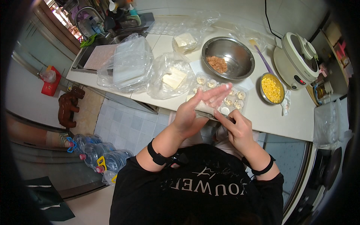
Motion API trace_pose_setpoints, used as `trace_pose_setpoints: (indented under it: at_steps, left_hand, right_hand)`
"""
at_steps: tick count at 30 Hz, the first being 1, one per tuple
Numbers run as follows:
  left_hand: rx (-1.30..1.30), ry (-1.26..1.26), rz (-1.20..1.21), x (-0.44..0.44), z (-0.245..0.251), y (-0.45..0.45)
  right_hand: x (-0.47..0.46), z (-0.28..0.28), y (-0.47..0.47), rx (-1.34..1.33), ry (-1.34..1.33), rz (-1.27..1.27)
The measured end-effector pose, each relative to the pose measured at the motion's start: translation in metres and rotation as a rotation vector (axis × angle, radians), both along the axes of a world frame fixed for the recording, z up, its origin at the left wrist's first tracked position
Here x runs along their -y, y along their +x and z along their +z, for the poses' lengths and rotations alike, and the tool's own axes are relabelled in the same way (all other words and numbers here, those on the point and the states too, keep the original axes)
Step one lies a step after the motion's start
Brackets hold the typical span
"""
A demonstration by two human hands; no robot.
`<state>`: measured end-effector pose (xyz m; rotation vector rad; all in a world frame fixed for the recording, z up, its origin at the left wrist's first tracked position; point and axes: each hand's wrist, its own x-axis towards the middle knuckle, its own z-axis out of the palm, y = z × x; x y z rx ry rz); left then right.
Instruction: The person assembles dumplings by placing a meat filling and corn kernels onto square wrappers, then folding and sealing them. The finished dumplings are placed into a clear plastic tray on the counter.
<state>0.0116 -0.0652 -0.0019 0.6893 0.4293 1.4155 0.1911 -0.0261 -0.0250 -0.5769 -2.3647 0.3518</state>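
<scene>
My left hand (191, 109) is turned up over the counter's front edge, fingers stretched out. A pale dough wrapper (206, 108) lies across it, partly hidden by the fingers. In my right hand (239, 123) is a flat metal spreading tool (208, 114), its blade along the wrapper's near edge; whether it is a knife or a spatula cannot be told. Just beyond both hands sits a clear plastic tray (244, 92), with small pleated dumplings (229, 100) in several round wells. A stack of square wrappers (175, 78) lies on an opened plastic bag left of the tray.
A steel bowl (242, 53) holds minced filling (217, 64) at one side. Right of it stand a smaller bowl of corn kernels (271, 88), a purple-handled brush (263, 57) and a white electric cooker (294, 62). Bagged trays (130, 63) lie near the sink (80, 60). Water bottles (98, 153) stand on the floor.
</scene>
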Motion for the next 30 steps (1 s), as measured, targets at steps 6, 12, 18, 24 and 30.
trace_pose_setpoints:
  at_steps: [6,12,18,24,30]
  left_hand:
    - [-0.158,0.215,0.154,-0.006,-0.011,-0.004]
    - [0.323,-0.003,0.191,-0.008,-0.016,-0.015]
    - [0.299,-0.014,0.291,-0.01,-0.017,-0.029]
    - [0.372,0.041,0.242,-0.014,-0.023,-0.026]
    - [0.388,0.009,0.281,-0.012,-0.03,-0.022]
  right_hand:
    - [0.001,0.001,0.001,0.035,-0.262,0.123]
    - [0.0,0.006,0.006,0.097,-0.208,-0.018]
    - [0.003,0.018,0.016,-0.033,-0.414,-0.034]
    - [0.007,0.009,0.003,-0.03,-0.405,-0.041]
    - [0.008,0.004,0.003,0.015,-0.086,-0.122]
